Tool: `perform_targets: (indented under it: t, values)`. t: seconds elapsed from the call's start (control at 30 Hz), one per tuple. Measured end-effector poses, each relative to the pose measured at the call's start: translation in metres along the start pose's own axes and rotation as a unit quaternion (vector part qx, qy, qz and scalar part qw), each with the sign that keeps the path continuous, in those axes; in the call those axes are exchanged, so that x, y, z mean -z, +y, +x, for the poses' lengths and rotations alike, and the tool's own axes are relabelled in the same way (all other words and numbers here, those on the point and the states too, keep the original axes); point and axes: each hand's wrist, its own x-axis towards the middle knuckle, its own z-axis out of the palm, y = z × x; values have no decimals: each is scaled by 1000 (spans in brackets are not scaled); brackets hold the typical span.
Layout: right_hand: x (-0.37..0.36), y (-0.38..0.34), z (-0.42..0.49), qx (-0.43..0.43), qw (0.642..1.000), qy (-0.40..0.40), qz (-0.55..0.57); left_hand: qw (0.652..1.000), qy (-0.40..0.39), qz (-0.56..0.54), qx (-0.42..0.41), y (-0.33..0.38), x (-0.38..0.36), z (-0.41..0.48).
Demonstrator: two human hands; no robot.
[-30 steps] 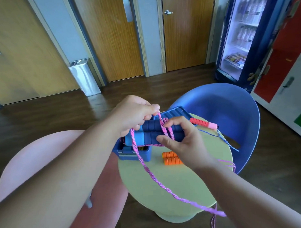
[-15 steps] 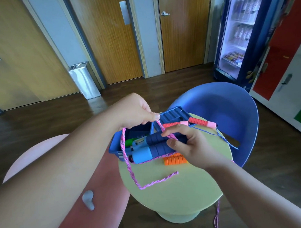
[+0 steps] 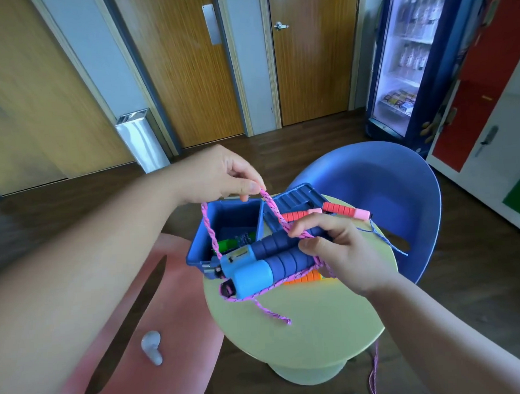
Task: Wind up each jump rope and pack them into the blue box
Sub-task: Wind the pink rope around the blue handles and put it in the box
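Your left hand [image 3: 222,177] is pinching the pink rope [image 3: 272,205] up and left of your right hand [image 3: 340,250], which is gripping the 2 blue handles [image 3: 273,261] with rope looping around them. The blue box [image 3: 224,224] is sitting open on the desk [image 3: 301,328] just beneath your left hand, and orange handles [image 3: 303,278] are lying under your right hand.

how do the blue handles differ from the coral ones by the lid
The blue handles are held up in the right hand; the coral handles lie untouched by the box lid. The blue handles have pink rope wrapped round them; the coral handles trail a thin blue cord that hangs loose. Both pairs have ribbed grips.
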Motion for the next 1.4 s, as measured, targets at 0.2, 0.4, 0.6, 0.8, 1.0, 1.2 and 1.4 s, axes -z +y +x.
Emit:
perform_targets:
  t: [0.2,0.4,0.6,0.8,1.0,1.2,1.4]
  values:
    - [-14,-16,20,18,991,54,123,984,-20,-61,166,-95,-76,3]
    - [-9,13,52,38,991,130,18,970,-8,-235,63,-15,-134,-25]
    - [-10,30,45,38,990,122,-65,960,45,-274,32,-3,-105,-31]
    - [-21,27,29,45,997,67,-23,943,99,-310,72,-7,-74,-20]
    - [-28,26,23,62,993,99,-33,957,136,-217,135,0,-60,-7]
    - [-16,25,21,86,986,45,-132,970,92,-139,178,8,-50,-3]
    - [0,20,17,28,990,27,-139,989,30,-1,148,14,-39,-1]
